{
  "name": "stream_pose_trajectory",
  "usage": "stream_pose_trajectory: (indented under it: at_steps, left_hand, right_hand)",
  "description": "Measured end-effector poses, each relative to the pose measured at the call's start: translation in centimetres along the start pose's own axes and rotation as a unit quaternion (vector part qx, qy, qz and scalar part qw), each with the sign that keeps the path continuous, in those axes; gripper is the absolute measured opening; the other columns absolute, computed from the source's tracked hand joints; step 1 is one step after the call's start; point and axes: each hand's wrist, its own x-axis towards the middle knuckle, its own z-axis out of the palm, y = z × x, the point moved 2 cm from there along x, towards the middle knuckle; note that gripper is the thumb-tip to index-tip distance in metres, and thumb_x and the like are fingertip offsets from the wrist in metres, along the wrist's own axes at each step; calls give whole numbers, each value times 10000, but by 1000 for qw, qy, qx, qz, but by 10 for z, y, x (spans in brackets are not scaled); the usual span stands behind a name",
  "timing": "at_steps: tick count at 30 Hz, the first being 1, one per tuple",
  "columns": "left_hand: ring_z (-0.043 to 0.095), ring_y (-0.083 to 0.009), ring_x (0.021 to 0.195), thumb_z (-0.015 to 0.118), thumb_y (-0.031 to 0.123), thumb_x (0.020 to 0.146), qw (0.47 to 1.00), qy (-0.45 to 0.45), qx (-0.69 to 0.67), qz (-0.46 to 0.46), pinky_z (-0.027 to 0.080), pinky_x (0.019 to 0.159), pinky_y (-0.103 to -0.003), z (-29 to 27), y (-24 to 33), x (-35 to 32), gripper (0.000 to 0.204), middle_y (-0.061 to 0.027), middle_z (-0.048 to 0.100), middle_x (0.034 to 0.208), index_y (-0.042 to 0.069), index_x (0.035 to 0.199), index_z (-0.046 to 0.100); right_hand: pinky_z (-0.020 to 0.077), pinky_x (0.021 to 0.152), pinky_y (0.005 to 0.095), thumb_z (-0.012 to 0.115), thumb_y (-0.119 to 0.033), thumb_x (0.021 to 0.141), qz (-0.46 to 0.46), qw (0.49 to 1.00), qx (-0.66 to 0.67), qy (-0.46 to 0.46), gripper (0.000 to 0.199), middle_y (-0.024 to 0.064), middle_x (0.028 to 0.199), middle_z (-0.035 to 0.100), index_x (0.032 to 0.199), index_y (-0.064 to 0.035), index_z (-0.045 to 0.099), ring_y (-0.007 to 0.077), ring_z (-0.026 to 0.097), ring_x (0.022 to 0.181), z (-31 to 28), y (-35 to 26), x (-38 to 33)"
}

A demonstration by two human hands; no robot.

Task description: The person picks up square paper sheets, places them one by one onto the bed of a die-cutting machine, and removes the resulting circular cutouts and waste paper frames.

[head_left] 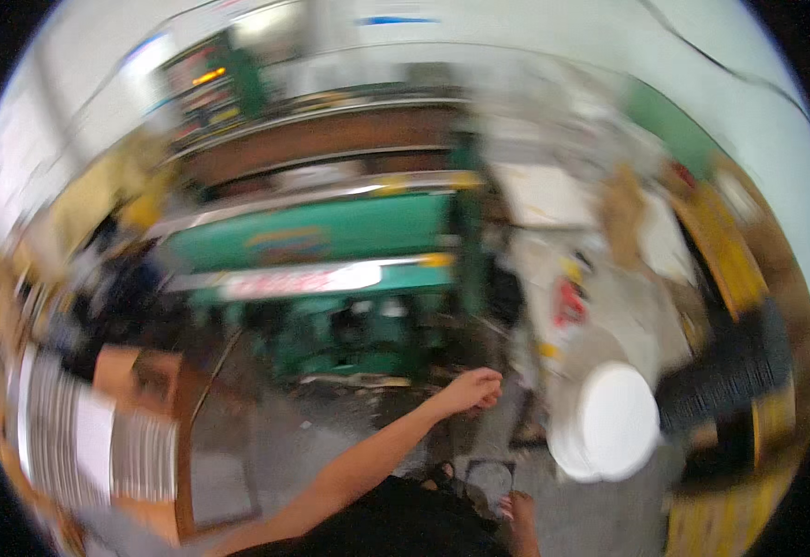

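Standing nr L hand (pixel 470 391): green mach. (pixel 312 230) ahead, round white obj. (pixel 618 422) R.

Room over floor (pixel 308 413) (green machine (pixel 331 232) ahead)

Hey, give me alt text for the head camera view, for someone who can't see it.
Motion-blurred fisheye view: a person's bare left hand is held out in front of a large green machine, the right hand low near the bottom edge. A white round-topped object stands at right; what look like stacked pale sheets are at lower left.
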Motion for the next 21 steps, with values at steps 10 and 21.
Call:
stream_pose_trajectory:
  at_steps: [10,21]
  left_hand:
    - [588,-149,711,529,85,896,359,915,55,177,488,661,-309,-285,-130,-641,130,-60,652,789,33,977,616]
    - [486,-89,596,652,198,847,351,904,-195,145,407,520,-238,-298,-103,-892,177,-4,520,727,41,909,596]
  right_hand:
    - [498,579,374,512,-156,950,1,889,-420,-182,250,147,830,635,1105,20,598,236,607,703,215,-62,-19]
    - [462,520,358,484,-153,973,-69,804,-467,-363,243,142,787,621,1108,14,598,225,579,633,370,-93,84]
